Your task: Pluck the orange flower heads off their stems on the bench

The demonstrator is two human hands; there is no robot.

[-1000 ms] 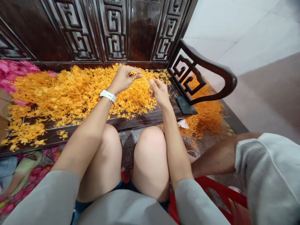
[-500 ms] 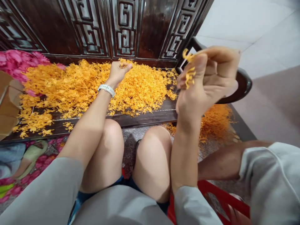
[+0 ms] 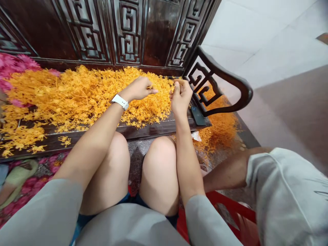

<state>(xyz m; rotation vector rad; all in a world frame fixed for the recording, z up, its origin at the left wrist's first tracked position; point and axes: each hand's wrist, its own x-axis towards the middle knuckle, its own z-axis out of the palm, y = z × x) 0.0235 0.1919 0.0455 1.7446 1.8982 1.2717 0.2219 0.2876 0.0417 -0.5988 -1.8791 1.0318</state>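
Note:
A long heap of yellow-orange artificial flower pieces [image 3: 84, 92], with thin curled petals, covers the dark wooden bench [image 3: 153, 131]. My left hand [image 3: 138, 89], with a white watch [image 3: 120, 101] on the wrist, is over the middle of the heap. Its thumb and fingers are closed around a yellow flower piece, which blends with the heap behind. At the heap's right end is my right hand [image 3: 182, 97], fingers curled and thumb pressed against the forefinger. A bit of yellow shows at its fingertips, its outline hard to make out.
Pink flowers [image 3: 20, 66] lie at the far left of the bench. A dark phone [image 3: 197, 115] rests by the carved armrest [image 3: 230, 82]. Beyond it, an orange stringy heap [image 3: 217, 130] is on the floor. Another person's leg [image 3: 233, 169] is close on my right, beside a red stool [image 3: 230, 205].
My right hand has come down and left, from raised near the camera to the heap's right end. My left hand has shifted slightly right and lower. The view has turned rightward, showing the phone and armrest.

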